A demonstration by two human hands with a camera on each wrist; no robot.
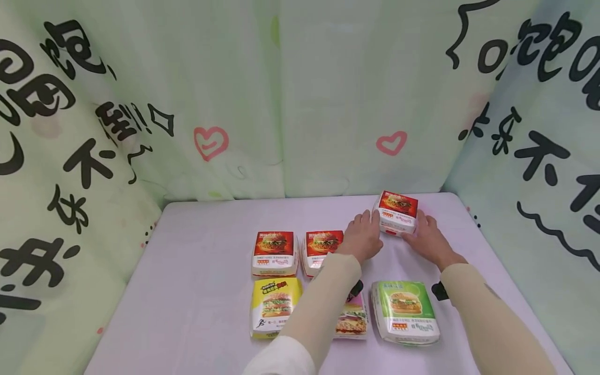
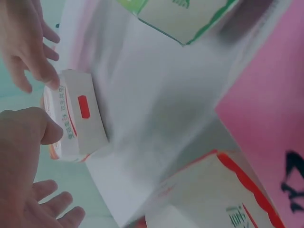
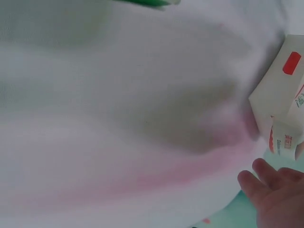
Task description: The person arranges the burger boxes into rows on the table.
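A red-and-white burger box (image 1: 397, 212) sits near the table's back right corner, slightly turned. At its left side is my left hand (image 1: 363, 237), with thumb and fingers spread. In the left wrist view, that hand (image 2: 23, 161) has its thumb close to the box (image 2: 88, 116); contact is unclear. My right hand (image 1: 428, 239) is at the box's right side. Its fingers look loosely extended in the right wrist view, where the hand (image 3: 280, 194) lies just beside the box's corner (image 3: 273, 102).
Two more red-and-white burger boxes (image 1: 275, 253) stand left of my left hand. In front are a yellow box (image 1: 275, 307), a pink box (image 1: 352, 319) partly behind my left forearm, and a green box (image 1: 405, 312). Curtains (image 1: 328, 104) enclose the white table (image 1: 187, 281).
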